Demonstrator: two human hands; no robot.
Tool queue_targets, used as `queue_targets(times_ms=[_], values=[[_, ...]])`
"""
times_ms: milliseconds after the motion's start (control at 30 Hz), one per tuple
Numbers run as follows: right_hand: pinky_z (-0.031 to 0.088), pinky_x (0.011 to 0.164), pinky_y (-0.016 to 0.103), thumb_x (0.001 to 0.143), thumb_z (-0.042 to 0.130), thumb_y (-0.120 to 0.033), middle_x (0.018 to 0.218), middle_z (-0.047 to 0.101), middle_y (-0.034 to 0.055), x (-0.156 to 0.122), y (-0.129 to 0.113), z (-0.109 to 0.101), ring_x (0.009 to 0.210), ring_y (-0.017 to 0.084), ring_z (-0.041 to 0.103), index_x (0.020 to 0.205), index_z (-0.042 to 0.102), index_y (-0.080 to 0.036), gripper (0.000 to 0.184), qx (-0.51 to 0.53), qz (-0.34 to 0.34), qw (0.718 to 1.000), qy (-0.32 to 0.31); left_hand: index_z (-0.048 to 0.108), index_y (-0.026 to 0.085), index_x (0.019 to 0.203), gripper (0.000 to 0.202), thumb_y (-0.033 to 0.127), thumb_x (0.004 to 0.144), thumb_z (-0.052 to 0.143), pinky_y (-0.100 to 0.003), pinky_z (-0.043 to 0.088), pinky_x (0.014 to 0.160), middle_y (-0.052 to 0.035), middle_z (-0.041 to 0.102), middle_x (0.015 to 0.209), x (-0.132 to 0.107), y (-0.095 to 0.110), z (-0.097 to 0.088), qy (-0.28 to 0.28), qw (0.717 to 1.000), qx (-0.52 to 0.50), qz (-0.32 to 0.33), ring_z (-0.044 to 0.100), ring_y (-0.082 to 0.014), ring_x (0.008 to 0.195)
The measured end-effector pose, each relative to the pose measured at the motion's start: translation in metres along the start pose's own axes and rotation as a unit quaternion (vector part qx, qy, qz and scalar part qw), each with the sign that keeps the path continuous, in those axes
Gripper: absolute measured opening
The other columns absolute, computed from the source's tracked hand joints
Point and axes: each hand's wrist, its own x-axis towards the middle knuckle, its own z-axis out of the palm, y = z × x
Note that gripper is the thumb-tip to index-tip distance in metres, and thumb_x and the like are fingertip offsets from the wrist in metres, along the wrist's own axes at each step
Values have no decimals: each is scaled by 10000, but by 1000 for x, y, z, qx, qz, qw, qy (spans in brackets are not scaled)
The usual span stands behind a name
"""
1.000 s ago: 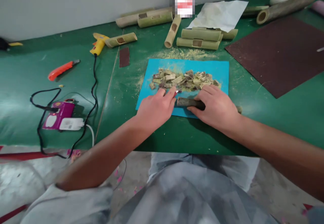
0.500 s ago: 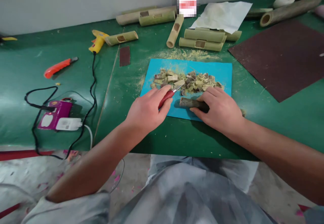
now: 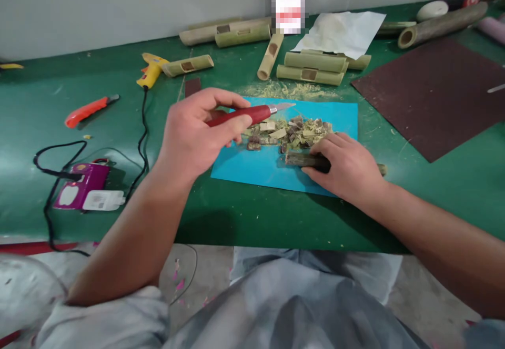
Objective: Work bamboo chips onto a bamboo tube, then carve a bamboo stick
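My left hand is raised above the table, fingers wrapped round a red-handled carving knife whose short blade points right. My right hand lies on a dark bamboo stick, pressing it down on the near part of a blue mat. A heap of small cut bamboo chips sits on the mat just beyond the stick.
Green table with several pale bamboo tubes at the back, a yellow glue gun, an orange utility knife, a purple power adapter with black cable, a white sheet and dark sandpaper on the right.
My left hand has lifted the knife off the mat and drawn it up and to the left. The right hand stays on the stick.
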Motion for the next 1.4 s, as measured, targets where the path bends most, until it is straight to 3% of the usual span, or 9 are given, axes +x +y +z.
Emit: queue_targets(times_ms=[200, 333, 467, 633, 767, 900, 1067, 1200, 1400], values=[[443, 771, 411, 827, 697, -486, 929, 681, 102, -3, 5, -18, 903, 290, 602, 895, 644, -210, 290, -45, 8, 998, -38, 686, 223, 1121, 248, 396, 989, 567, -230, 451, 448, 24, 658, 699, 2, -8, 17, -34, 999, -8, -22, 582, -93, 483], [427, 722, 405, 812, 700, -436, 896, 677, 87, -6, 14, -30, 871, 286, 606, 878, 648, -223, 229, -92, 6, 994, -66, 683, 217, 1174, 344, 440, 1039, 459, -232, 483, 500, 34, 609, 588, -6, -14, 24, -47, 998, 24, -23, 592, -110, 489], [417, 681, 400, 820, 661, -375, 846, 663, 79, -6, 17, -29, 824, 277, 603, 803, 623, -233, 147, -99, -4, 991, -95, 717, 211, 1089, 267, 375, 1009, 523, -225, 458, 467, 52, 566, 509, -5, -24, 28, -19, 998, -52, -41, 535, -98, 424], [463, 761, 393, 839, 643, -295, 928, 690, 98, -2, 10, -22, 898, 273, 616, 899, 642, -199, 113, -26, -24, 999, -41, 745, 209, 992, 159, 321, 898, 681, -215, 438, 445, 56, 570, 512, -4, -27, 33, -1, 987, -150, -62, 511, -82, 408], [471, 801, 380, 803, 666, -242, 962, 701, 94, 0, 7, -15, 940, 272, 622, 934, 620, -203, 143, 37, -36, 999, -16, 748, 203, 985, 199, 270, 799, 771, -206, 435, 441, 31, 652, 651, -6, -26, 35, 2, 983, -168, -71, 524, -66, 448], [452, 722, 357, 773, 687, -266, 875, 694, 66, 0, 5, -12, 849, 260, 631, 929, 600, -221, 184, 35, 19, 999, -27, 750, 196, 961, 178, 277, 805, 769, -207, 444, 448, 10, 683, 720, -6, -29, 35, 16, 980, -184, -68, 534, -64, 475], [467, 660, 343, 801, 678, -331, 943, 735, 69, -2, 1, -15, 815, 253, 668, 1116, 624, -206, 343, 53, 68, 995, -46, 757, 193, 947, 171, 272, 797, 780, -205, 451, 454, 16, 675, 681, -6, -32, 36, 18, 978, -196, -74, 536, -67, 473], [524, 754, 377, 847, 598, -304, 1083, 741, 115, -3, -1, -17, 935, 280, 696, 1200, 646, -168, 381, 60, 19, 998, -24, 757, 192, 932, 162, 270, 794, 783, -207, 454, 471, 31, 638, 614, -5, -32, 37, 15, 977, -194, -82, 532, -72, 470], [555, 827, 421, 884, 540, -268, 1061, 732, 143, -2, 1, -16, 958, 292, 687, 1126, 690, -137, 314, 69, -43, 997, 3, 761, 193, 926, 170, 290, 788, 781, -219, 463, 486, 31, 628, 595, -5, -31, 36, 11, 978, -188, -91, 535, -80, 478]])
